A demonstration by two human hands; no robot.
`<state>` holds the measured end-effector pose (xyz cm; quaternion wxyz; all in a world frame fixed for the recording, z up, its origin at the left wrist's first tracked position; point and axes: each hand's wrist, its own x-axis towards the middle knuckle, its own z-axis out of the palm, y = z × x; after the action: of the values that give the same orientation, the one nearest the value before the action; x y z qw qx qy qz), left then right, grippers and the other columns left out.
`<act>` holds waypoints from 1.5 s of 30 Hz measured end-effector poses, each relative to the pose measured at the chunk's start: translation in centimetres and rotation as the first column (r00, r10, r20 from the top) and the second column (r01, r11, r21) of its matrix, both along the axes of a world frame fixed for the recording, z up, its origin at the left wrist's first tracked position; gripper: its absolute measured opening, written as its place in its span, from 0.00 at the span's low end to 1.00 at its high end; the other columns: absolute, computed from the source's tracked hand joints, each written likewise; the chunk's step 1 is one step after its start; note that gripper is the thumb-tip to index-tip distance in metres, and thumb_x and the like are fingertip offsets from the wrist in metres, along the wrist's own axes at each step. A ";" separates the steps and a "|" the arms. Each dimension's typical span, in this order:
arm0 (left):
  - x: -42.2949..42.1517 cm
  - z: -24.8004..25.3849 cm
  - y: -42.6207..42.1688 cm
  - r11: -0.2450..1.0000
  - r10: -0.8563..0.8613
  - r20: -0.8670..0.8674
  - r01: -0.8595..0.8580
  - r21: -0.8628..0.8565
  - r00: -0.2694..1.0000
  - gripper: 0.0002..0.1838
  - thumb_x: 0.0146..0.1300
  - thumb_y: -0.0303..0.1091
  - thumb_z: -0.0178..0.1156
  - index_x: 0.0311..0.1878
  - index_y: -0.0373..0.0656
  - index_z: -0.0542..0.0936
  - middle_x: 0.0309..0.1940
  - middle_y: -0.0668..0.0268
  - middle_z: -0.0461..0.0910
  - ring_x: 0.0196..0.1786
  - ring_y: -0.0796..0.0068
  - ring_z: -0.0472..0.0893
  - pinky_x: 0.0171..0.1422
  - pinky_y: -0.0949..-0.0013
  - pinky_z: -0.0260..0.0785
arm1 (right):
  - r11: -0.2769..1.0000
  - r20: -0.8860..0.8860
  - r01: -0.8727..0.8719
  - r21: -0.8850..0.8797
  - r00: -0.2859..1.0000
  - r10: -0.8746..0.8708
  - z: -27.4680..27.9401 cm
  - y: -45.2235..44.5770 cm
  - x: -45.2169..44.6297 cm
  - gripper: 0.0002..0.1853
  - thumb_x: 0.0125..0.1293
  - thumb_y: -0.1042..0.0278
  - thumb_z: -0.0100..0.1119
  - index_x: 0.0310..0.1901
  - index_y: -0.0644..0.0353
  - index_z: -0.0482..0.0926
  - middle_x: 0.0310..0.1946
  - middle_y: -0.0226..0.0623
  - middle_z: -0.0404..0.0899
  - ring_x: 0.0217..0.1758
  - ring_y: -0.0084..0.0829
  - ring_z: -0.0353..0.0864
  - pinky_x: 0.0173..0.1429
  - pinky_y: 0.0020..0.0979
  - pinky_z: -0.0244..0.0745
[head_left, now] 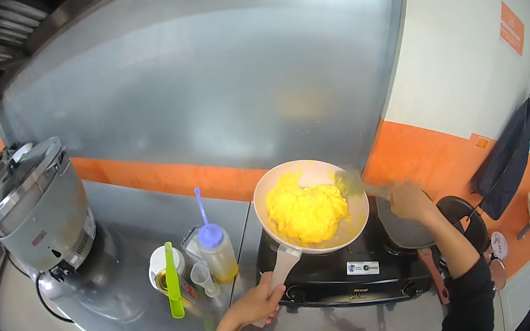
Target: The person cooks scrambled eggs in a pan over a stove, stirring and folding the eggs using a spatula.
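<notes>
Wrapped round the pale handle of a frying pan is my left hand. The pan is tilted over the left side of a black gas stove. Soft yellow scrambled egg lies heaped in it. My right hand is closed on the handle of a spatula, whose blurred head is at the pan's right rim, beside the egg. Below my right hand, a dark grey pan with a brown handle sits on the stove's right side.
Left of the stove, a squeeze bottle with a blue cap, small clear cups and a can with a green tool across its top stand on the steel counter. A large rice cooker is farther left. Another dark pan lies right.
</notes>
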<state>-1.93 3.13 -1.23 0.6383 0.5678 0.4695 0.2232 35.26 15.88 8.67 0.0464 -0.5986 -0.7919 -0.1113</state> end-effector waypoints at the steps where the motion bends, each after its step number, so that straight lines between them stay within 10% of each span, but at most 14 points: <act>1: 0.0 0.2 0.1 1.000 0.002 -0.001 -0.002 -0.003 1.000 0.16 0.74 0.42 0.46 0.56 0.45 0.58 0.22 0.68 0.65 0.19 0.81 0.67 0.21 0.74 0.63 | 1.000 -0.001 -0.002 -0.003 1.000 0.002 -0.1 0.6 0.1 0.08 0.61 0.69 0.53 0.36 0.64 0.79 0.21 0.48 0.78 0.27 0.46 0.81 0.30 0.42 0.75; 3: -0.1 0.5 0.3 0.998 -0.038 -0.067 0.041 0.044 0.997 0.16 0.72 0.41 0.47 0.53 0.40 0.58 0.21 0.65 0.70 0.17 0.77 0.70 0.20 0.71 0.65 | 0.748 -0.433 0.070 -0.660 0.778 -0.455 0.2 2.0 -0.4 0.11 0.64 0.67 0.54 0.41 0.65 0.81 0.17 0.36 0.72 0.18 0.29 0.73 0.21 0.29 0.67; 7: 0.0 -0.1 0.3 0.999 -0.026 -0.074 0.028 0.031 0.997 0.16 0.72 0.41 0.47 0.51 0.40 0.58 0.21 0.65 0.71 0.18 0.77 0.71 0.21 0.71 0.66 | 0.697 -0.613 -0.133 -0.705 0.609 -0.503 -1.3 2.6 -1.3 0.15 0.67 0.63 0.56 0.48 0.64 0.81 0.16 0.28 0.65 0.15 0.19 0.63 0.18 0.20 0.57; 10: 0.1 -0.3 0.2 1.000 -0.018 -0.082 0.020 0.021 0.996 0.16 0.72 0.42 0.47 0.51 0.41 0.58 0.22 0.64 0.71 0.19 0.77 0.71 0.21 0.71 0.67 | 0.813 -0.641 -0.148 -0.564 0.698 -0.318 -1.9 1.0 -1.5 0.16 0.66 0.64 0.55 0.53 0.59 0.80 0.15 0.34 0.69 0.15 0.27 0.68 0.21 0.26 0.63; 12: 0.2 -0.3 0.2 1.000 0.000 -0.080 0.000 0.003 0.997 0.16 0.72 0.42 0.47 0.51 0.41 0.58 0.23 0.64 0.71 0.20 0.77 0.71 0.21 0.71 0.68 | 0.936 -0.504 -0.352 -0.028 0.813 0.291 -2.6 -0.3 -0.7 0.15 0.65 0.66 0.56 0.53 0.53 0.81 0.17 0.42 0.74 0.18 0.37 0.74 0.25 0.36 0.68; 23: 0.1 0.2 -0.1 1.000 -0.009 -0.028 0.008 -0.020 1.000 0.18 0.73 0.41 0.47 0.58 0.44 0.57 0.23 0.69 0.65 0.18 0.81 0.66 0.21 0.74 0.63 | 0.986 -0.067 -0.146 0.086 0.986 0.152 10.4 -12.0 -4.1 0.16 0.59 0.69 0.62 0.50 0.48 0.83 0.21 0.39 0.79 0.24 0.39 0.78 0.32 0.38 0.71; 31: 0.2 0.6 0.0 1.000 -0.005 -0.048 0.003 -0.028 0.999 0.18 0.73 0.42 0.47 0.57 0.43 0.58 0.23 0.68 0.65 0.19 0.81 0.67 0.22 0.74 0.63 | 0.944 0.129 -0.061 -0.325 0.986 0.108 7.8 -10.6 -6.6 0.16 0.58 0.66 0.58 0.49 0.48 0.83 0.29 0.40 0.82 0.35 0.44 0.83 0.38 0.42 0.76; 38: 0.4 0.3 -0.1 0.999 0.012 -0.023 -0.013 -0.045 1.000 0.18 0.73 0.43 0.48 0.57 0.44 0.58 0.23 0.69 0.65 0.19 0.81 0.67 0.22 0.75 0.64 | 0.990 0.056 -0.045 0.131 0.998 0.038 -1.1 -5.7 -6.9 0.17 0.54 0.70 0.57 0.48 0.48 0.81 0.28 0.40 0.80 0.31 0.42 0.83 0.34 0.43 0.76; 45: 0.3 0.3 0.0 0.999 0.014 -0.022 -0.015 -0.039 1.000 0.18 0.73 0.42 0.48 0.56 0.43 0.57 0.23 0.67 0.66 0.19 0.80 0.68 0.21 0.73 0.65 | 0.984 0.089 0.063 0.164 0.993 -0.078 8.2 -12.1 -5.2 0.13 0.61 0.65 0.56 0.47 0.48 0.81 0.25 0.38 0.80 0.27 0.43 0.81 0.30 0.42 0.75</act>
<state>-1.60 3.18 -0.98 0.6425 0.5541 0.4848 0.2125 30.06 3.75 16.86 0.0528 -0.6145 -0.7600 -0.2048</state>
